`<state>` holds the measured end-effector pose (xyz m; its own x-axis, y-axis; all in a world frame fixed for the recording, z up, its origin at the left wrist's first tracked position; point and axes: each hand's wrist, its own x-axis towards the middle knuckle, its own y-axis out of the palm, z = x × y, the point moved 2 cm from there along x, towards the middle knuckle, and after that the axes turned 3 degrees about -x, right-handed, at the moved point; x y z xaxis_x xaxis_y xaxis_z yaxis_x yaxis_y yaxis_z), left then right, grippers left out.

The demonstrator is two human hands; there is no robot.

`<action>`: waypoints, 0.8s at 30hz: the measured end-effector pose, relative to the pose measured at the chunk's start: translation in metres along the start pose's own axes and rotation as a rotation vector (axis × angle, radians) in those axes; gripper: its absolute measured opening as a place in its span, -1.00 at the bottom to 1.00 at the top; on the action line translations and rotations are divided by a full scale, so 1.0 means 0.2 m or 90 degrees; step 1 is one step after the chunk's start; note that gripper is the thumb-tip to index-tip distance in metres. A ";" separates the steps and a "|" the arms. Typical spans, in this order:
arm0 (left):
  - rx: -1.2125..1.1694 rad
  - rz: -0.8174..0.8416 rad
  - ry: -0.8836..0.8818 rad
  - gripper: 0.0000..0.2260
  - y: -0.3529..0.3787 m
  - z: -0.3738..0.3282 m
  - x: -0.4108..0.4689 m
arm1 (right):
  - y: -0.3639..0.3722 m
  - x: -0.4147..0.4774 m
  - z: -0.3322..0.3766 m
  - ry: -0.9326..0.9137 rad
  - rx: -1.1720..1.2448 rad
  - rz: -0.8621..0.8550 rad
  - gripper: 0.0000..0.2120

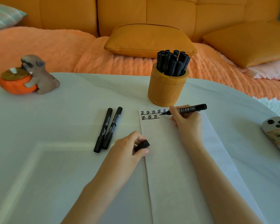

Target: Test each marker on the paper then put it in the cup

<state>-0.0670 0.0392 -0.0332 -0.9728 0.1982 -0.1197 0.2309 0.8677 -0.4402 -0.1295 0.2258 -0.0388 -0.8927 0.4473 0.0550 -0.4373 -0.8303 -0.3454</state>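
Observation:
My right hand (187, 121) grips an uncapped black marker (188, 109), its tip touching the white paper (170, 159) next to two rows of black written characters near the top edge. My left hand (130, 147) pinches the marker's black cap (142, 145) and rests at the paper's left edge. Two capped black markers (107, 129) lie side by side on the table, left of the paper. Behind the paper stands a yellow cup (167, 88) holding several capped black markers (173, 63).
The white table (55, 143) carries a dog figurine hugging an orange bowl (28, 75) at the far left and a grey painted object (277, 135) at the right edge. Behind the table is an orange sofa with cushions (149, 41).

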 end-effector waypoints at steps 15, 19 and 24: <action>0.000 0.000 -0.004 -0.89 0.00 0.00 0.00 | 0.00 -0.01 0.01 0.002 -0.031 0.009 -0.85; 0.011 0.001 -0.001 -0.90 0.00 -0.01 0.00 | 0.00 -0.01 0.01 -0.006 -0.028 0.009 -0.84; 0.011 0.001 -0.002 -0.90 0.00 -0.01 0.00 | -0.01 -0.01 0.00 0.000 0.003 -0.006 -0.81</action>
<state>-0.0673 0.0402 -0.0316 -0.9724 0.1982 -0.1229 0.2327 0.8594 -0.4552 -0.1274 0.2257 -0.0380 -0.8887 0.4546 0.0586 -0.4458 -0.8277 -0.3409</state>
